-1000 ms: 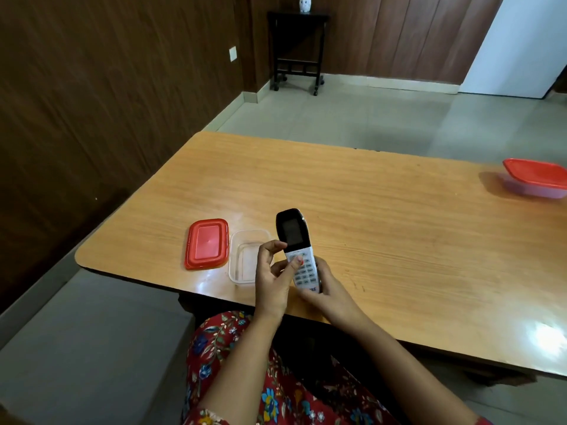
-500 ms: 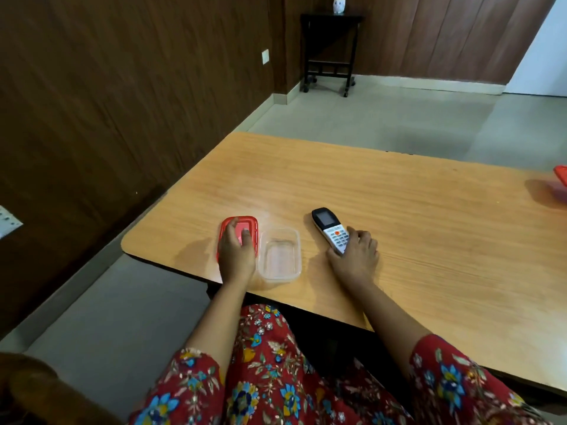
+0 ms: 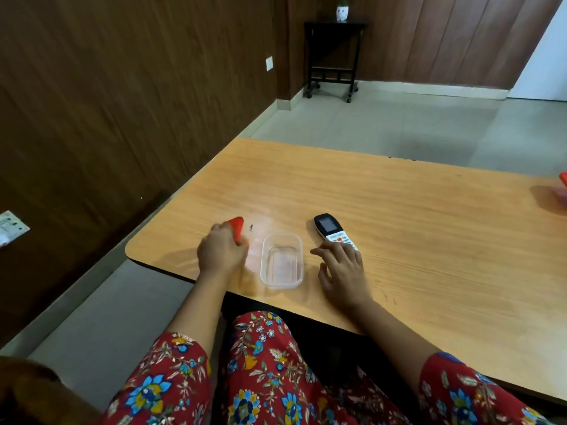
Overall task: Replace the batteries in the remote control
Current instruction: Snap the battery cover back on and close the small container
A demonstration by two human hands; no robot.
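Remote (image 3: 333,231): we see it face up on the table (image 3: 429,240), screen end away from us.
Right hand (image 3: 343,271): fingers spread and loose, tips on the remote's near end, gripping nothing.
Left hand (image 3: 221,253): fingers curled round the red lid (image 3: 237,228), tilted up, likely for closing.
Tub (image 3: 281,261): clear, looks empty, between the hands.
Obstructions: none near; another red tub (image 3: 563,185) sits well apart.

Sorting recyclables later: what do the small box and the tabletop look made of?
Small box: clear, slightly frosted plastic, probably; the wood shows through its walls. Tabletop: glossy wood-grain laminate or varnished wood, with a dark edge band; which one is unclear.
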